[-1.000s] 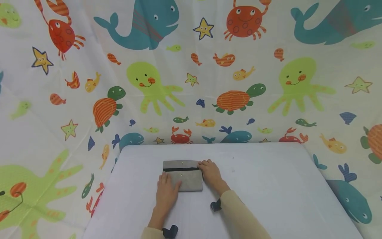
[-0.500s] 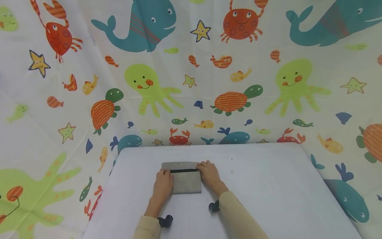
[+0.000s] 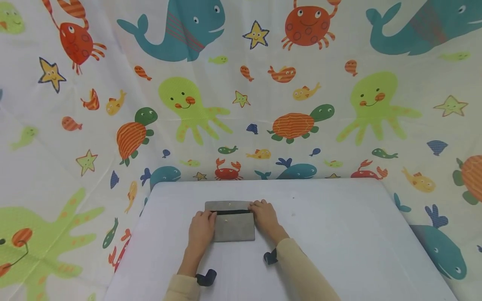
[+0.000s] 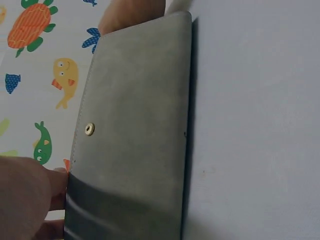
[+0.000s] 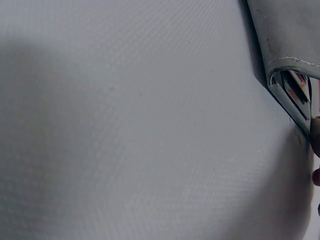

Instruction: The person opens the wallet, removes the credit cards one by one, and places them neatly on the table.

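A grey leather-like wallet (image 3: 234, 230) lies on the white table with its flap (image 3: 226, 205) turned back; a dark gap shows between flap and body. My left hand (image 3: 201, 229) grips its left end at the opening edge. At the right end, my right hand (image 3: 265, 216) pinches the corner by the flap. The left wrist view shows the wallet's front (image 4: 132, 115) with a metal snap (image 4: 89, 129) and the thumb side of my left hand (image 4: 25, 197). Layered inner pockets (image 5: 297, 95) show at the wallet's end in the right wrist view; my right fingertips (image 5: 315, 135) are barely visible there.
The white table (image 3: 331, 234) extends widely around the wallet. Behind and beside it hangs a white sheet (image 3: 244, 121) printed with sea animals. A dark strap mount (image 3: 206, 278) sits on the left wrist and another wrist mount (image 3: 270, 257) on the right.
My left hand has moved from lying flat on the wallet's front to the left end, up at the opening edge. The right hand keeps its place at the right corner.
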### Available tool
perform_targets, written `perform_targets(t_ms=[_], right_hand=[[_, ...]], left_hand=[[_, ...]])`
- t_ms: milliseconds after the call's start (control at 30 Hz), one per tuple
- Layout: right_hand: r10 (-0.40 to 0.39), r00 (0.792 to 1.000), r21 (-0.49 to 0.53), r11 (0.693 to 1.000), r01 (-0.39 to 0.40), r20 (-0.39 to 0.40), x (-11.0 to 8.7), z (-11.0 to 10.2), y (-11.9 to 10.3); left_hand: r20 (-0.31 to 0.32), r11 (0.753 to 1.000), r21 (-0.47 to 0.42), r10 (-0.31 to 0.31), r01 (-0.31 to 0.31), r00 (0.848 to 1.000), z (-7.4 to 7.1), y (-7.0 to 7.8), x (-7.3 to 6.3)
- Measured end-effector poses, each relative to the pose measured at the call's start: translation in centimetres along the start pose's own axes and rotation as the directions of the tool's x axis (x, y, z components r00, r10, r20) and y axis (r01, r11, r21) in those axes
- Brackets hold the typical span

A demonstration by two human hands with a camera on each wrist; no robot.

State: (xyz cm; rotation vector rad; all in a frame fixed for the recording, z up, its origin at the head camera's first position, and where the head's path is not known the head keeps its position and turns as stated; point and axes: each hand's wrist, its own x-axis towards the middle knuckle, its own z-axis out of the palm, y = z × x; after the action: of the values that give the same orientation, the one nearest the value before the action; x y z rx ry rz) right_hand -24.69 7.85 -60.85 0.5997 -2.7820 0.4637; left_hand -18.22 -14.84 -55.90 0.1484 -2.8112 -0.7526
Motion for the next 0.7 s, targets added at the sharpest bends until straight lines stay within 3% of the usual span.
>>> perform_targets(t_ms=[400,567,700], right_hand=[[0.024,0.999,0.005,1.0,-0.024,0.026,0.3,0.6,0.2],[0.027,0.999,0.035,0.999,-0.028,0.029,0.3,0.6,0.1],[0.042,0.998,0.022,0.999,-0.043,0.052,0.3,0.7,0.1]], left_hand=[[0.057,0.979,-0.096,-0.176,0.181,0.983,-2.3,-0.3,-2.8],[0.167,0.957,-0.107,-0.251,0.27,0.954,-3.4,-0.8,-4.4],[0.228,0.95,-0.087,-0.276,0.302,0.934,-4.2,-0.9,-5.5]])
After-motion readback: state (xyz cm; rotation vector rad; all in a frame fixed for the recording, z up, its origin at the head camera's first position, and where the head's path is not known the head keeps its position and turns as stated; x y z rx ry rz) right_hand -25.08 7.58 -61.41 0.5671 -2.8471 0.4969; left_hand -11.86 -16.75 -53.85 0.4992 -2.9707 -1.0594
